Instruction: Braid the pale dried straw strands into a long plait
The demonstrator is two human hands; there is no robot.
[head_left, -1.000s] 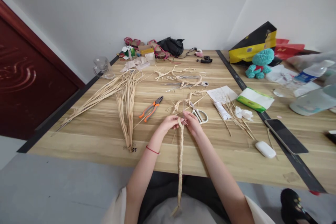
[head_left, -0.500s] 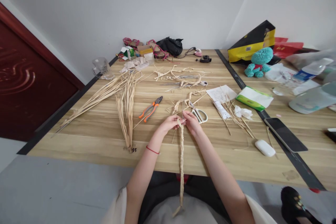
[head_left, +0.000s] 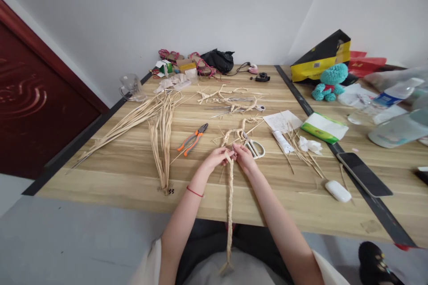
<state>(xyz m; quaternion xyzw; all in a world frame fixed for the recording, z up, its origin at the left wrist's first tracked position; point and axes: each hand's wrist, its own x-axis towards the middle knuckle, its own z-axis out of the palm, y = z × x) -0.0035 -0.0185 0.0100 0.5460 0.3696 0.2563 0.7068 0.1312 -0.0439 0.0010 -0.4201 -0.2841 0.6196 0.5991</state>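
Observation:
A pale straw braid (head_left: 230, 200) hangs from my fingers over the table's front edge, down to its frayed end at my lap. My left hand (head_left: 216, 158) pinches its upper end, where the straw bends in a small loop. Close against it, the fingers of my right hand (head_left: 244, 157) are pressed together beside the loop; whatever they grip is too small to make out. Just beyond my hands lie a curled piece of braided straw (head_left: 230, 133) and scissors with pale handles (head_left: 257, 148). Orange-handled pliers (head_left: 193, 139) rest to the left.
Long straw bundles (head_left: 163, 142) spread over the left of the table, near a glass mug (head_left: 131, 87). Further braided pieces (head_left: 240, 103) lie behind. To the right are a white tube (head_left: 282, 141), loose straw, a tissue pack (head_left: 324, 127), a phone (head_left: 364, 173) and a white case (head_left: 338, 190).
Both hands stay together at the braid's top. A thin upright line above my fingers has become hard to see. The braid's lower end has swung slightly left.

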